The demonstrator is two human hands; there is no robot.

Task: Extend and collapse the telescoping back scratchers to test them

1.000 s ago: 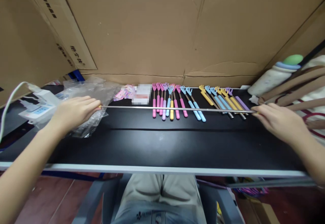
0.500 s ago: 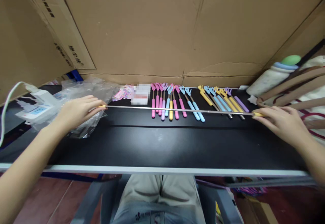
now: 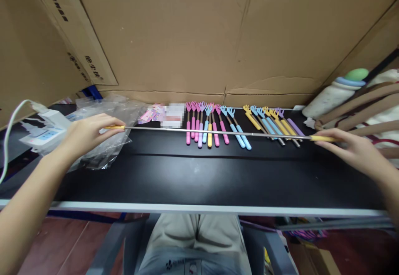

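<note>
A long thin metal telescopic back scratcher (image 3: 218, 132) with yellow ends stretches nearly across the black tabletop (image 3: 193, 175), fully extended. My left hand (image 3: 85, 133) pinches its yellow claw end at the left, above a crumpled clear plastic bag (image 3: 106, 113). My right hand (image 3: 355, 150) grips its yellow handle at the right. Under the rod lie two rows of collapsed scratchers: pink and blue ones (image 3: 212, 123) in the middle, yellow, blue and purple ones (image 3: 274, 123) to their right.
Cardboard sheets (image 3: 199, 34) wall the back and left. A white power strip (image 3: 40, 131) with cable sits far left. Small pink packets (image 3: 152, 113) lie near the bag. A white bottle (image 3: 336, 92) and a bag with brown straps (image 3: 368, 109) stand at right.
Both hands have drawn further apart, lengthening the rod a little. More of the yellow handle shows at my right hand, and the yellow end shows at my left.
</note>
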